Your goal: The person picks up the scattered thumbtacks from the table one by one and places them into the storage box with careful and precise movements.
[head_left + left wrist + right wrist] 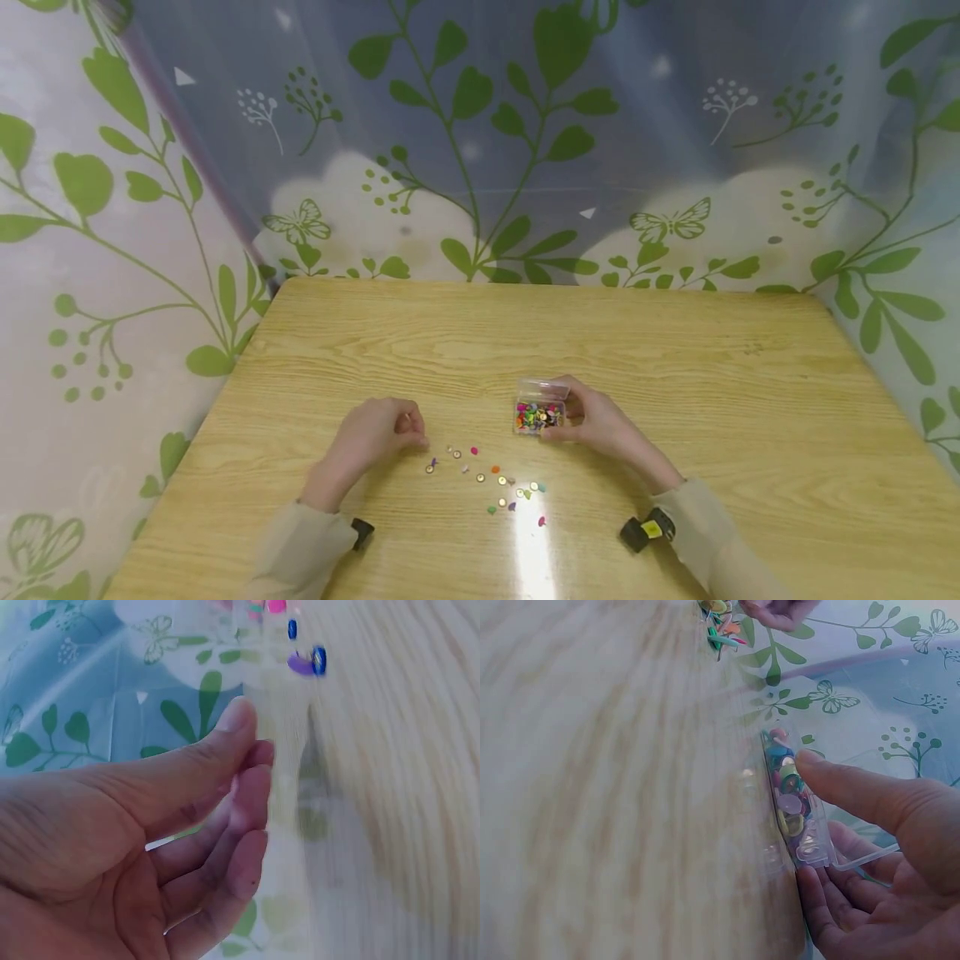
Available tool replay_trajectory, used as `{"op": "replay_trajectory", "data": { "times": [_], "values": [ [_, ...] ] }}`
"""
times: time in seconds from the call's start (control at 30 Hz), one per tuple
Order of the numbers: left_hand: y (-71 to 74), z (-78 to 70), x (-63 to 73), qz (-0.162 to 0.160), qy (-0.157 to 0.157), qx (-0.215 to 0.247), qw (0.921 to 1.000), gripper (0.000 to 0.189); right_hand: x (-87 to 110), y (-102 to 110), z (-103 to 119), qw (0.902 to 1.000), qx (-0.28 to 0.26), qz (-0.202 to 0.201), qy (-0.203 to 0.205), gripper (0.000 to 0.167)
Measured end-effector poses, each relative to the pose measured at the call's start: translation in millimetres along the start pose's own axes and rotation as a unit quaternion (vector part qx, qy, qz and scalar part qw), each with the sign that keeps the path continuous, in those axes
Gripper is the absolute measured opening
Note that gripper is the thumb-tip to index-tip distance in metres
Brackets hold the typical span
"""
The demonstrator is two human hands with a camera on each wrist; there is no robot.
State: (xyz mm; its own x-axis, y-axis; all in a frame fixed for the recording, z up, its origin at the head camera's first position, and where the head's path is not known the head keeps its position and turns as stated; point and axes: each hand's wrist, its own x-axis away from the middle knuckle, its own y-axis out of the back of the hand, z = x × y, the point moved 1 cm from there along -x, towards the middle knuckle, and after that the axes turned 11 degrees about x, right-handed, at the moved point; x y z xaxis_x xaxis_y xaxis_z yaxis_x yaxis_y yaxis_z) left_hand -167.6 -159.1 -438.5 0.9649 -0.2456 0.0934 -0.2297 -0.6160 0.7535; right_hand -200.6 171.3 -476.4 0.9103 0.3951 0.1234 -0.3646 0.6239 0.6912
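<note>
A small clear plastic box (pixel 538 418) stands on the table with its hinged lid (pixel 543 387) raised. Multicoloured thumbtacks (pixel 789 802) fill it. My right hand (pixel 603 425) grips the box's right side, thumb at the front and fingers behind. To the left, my left hand (pixel 378 437) is just above the table, its fingers loosely bent and nothing visible between thumb and fingertips. Closest to it lies a purple thumbtack (pixel 301 666), apart from the fingers. Several more loose thumbtacks, among them an orange one (pixel 495 469), are scattered in front of the box.
The wooden table (pixel 360 333) reaches back to a patterned curtain (pixel 480 150) with green leaves, which also hangs at both sides. Each wrist wears a black strapped device, such as the right one (pixel 637 533). A bright reflection crosses the table's near middle.
</note>
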Motion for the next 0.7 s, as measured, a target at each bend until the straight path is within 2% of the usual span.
{"op": "replay_trajectory", "data": {
  "times": [0.2, 0.43, 0.7],
  "values": [
    [-12.8, -18.9, -13.8, -0.014, -0.033, 0.004, 0.9994, 0.020, 0.1, 0.1, 0.1, 1.0000, 0.000, -0.002, 0.000, 0.069],
    [-28.5, -54.3, -32.6, 0.000, -0.091, 0.020, 0.9957, 0.018, 0.4, 1.3, 0.3, 1.0000, -0.002, -0.005, -0.001, 0.068],
    [-42.9, -86.5, -47.3, -0.015, -0.142, 0.037, 0.9890, 0.009, -1.1, 0.9, 0.0, 0.9999, -0.002, -0.006, 0.009, 0.068]
  ]
}}
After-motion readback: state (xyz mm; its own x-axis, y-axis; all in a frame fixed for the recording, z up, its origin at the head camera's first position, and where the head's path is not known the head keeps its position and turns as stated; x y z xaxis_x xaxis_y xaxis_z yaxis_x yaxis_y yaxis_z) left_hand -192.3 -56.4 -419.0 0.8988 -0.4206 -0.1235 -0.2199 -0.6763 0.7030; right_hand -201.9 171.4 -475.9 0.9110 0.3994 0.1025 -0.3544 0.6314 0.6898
